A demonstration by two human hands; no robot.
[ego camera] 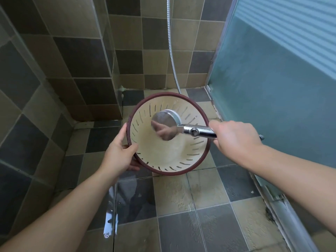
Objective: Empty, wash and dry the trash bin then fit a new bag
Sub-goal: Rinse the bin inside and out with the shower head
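Note:
A round cream trash bin [160, 153] with a dark red rim and slotted walls is held above the shower floor, its open mouth facing me. My left hand [119, 151] grips the bin's left rim, thumb inside. My right hand [236, 137] is closed around the chrome handle of a shower head [166, 124], which hovers over the bin's mouth and faces down into it. The bin's inside looks empty. I cannot make out any water stream.
A metal shower hose [170, 42] hangs down the tiled back wall. A glass partition [109, 60] with a chrome edge stands on the left. A frosted blue-green sliding door [272, 88] and its floor track run along the right. Wet tiled floor [181, 206] lies below.

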